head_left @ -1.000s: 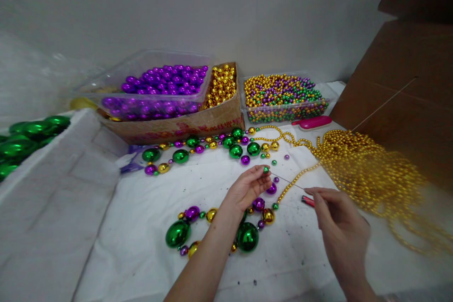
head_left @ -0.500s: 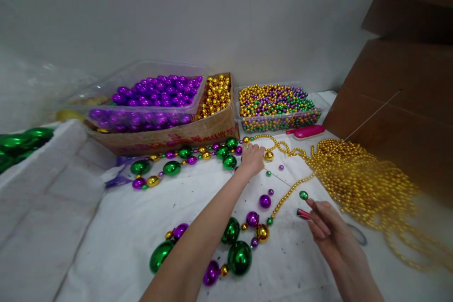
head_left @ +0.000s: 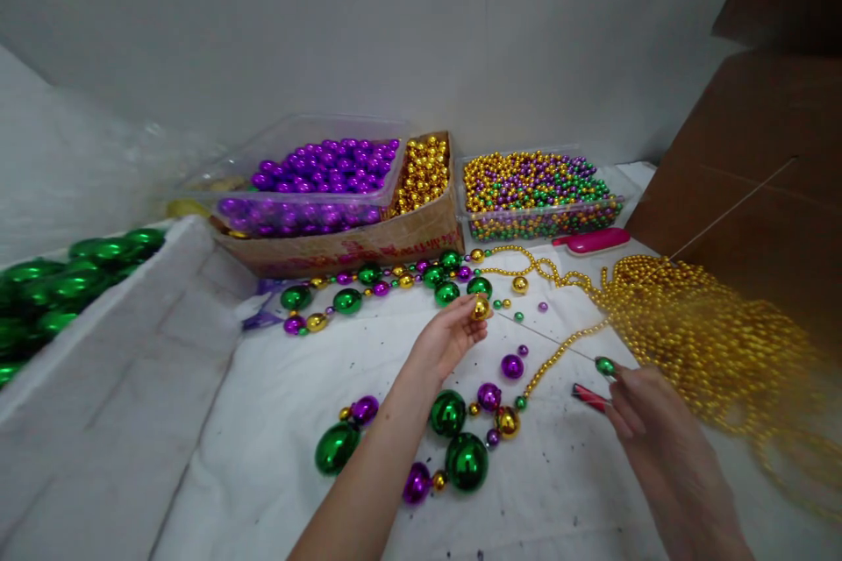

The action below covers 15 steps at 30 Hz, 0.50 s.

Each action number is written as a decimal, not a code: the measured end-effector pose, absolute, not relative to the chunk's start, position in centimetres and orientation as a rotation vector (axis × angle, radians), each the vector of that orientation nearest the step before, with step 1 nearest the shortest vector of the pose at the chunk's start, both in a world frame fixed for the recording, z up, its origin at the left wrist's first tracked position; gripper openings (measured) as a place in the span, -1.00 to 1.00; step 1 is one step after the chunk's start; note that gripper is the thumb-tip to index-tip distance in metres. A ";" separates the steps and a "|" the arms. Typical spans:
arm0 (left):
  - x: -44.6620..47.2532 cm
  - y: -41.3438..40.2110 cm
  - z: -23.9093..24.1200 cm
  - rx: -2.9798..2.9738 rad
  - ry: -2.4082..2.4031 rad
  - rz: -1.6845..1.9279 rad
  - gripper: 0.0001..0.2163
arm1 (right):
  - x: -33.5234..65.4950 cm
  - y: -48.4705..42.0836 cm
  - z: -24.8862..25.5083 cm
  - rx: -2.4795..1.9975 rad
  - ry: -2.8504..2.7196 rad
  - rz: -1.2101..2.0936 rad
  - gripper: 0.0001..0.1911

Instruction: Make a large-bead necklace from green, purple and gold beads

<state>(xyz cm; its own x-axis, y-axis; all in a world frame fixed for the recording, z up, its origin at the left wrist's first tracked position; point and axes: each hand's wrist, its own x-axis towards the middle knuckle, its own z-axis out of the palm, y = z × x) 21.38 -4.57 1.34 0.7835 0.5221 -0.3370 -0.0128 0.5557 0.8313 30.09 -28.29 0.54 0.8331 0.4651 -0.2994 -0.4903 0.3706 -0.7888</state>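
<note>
My left hand [head_left: 453, 335] pinches a shiny gold bead [head_left: 481, 307] over the white cloth. At the right, my right hand [head_left: 658, 425] grips a small green bead [head_left: 605, 366] at its fingertips. A thin cord [head_left: 545, 337] runs from that green bead toward the gold one. Tucked in the right hand's lower fingers is a slim red and black object [head_left: 588, 397], its kind unclear. Below my left hand lies a strand of big green, purple and gold beads [head_left: 467, 462], partly covered by my forearm. A second bead strand [head_left: 347, 301] stretches out behind.
Against the wall stand a clear bin of purple beads [head_left: 329, 168], a cardboard box of gold beads [head_left: 424, 175] and a tub of small mixed beads [head_left: 539, 193]. A pink-handled tool [head_left: 597, 240], gold bead chains [head_left: 717, 342], a carton [head_left: 756, 140] and green balls [head_left: 85, 280] lie around.
My left hand has drawn back from the rear strand and now holds up a gold bead. The right hand keeps its green bead. The view has shifted toward the left.
</note>
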 end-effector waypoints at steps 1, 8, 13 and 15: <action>20.6 -5.0 1.0 0.754 0.603 0.320 -0.84 | 29.8 -28.2 0.5 -1.055 0.008 0.580 -0.85; 18.4 -6.8 -0.6 0.286 0.605 0.407 -0.87 | 27.9 -28.1 1.3 -1.339 -0.130 0.293 -0.81; 17.8 -7.0 -0.7 0.257 0.606 0.413 -0.85 | 27.0 -28.1 1.5 -1.388 -0.213 0.265 -0.80; 17.6 -7.0 -0.7 0.265 0.604 0.401 -0.84 | 26.9 -28.1 1.4 -1.397 -0.223 0.263 -0.80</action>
<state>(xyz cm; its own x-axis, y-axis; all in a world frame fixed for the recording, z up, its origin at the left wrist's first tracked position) 17.65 -7.05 -0.66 0.7499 0.4388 -0.4950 -0.2868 0.8900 0.3544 26.92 -28.09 1.40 0.9502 0.3115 -0.0006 -0.0505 0.1523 -0.9870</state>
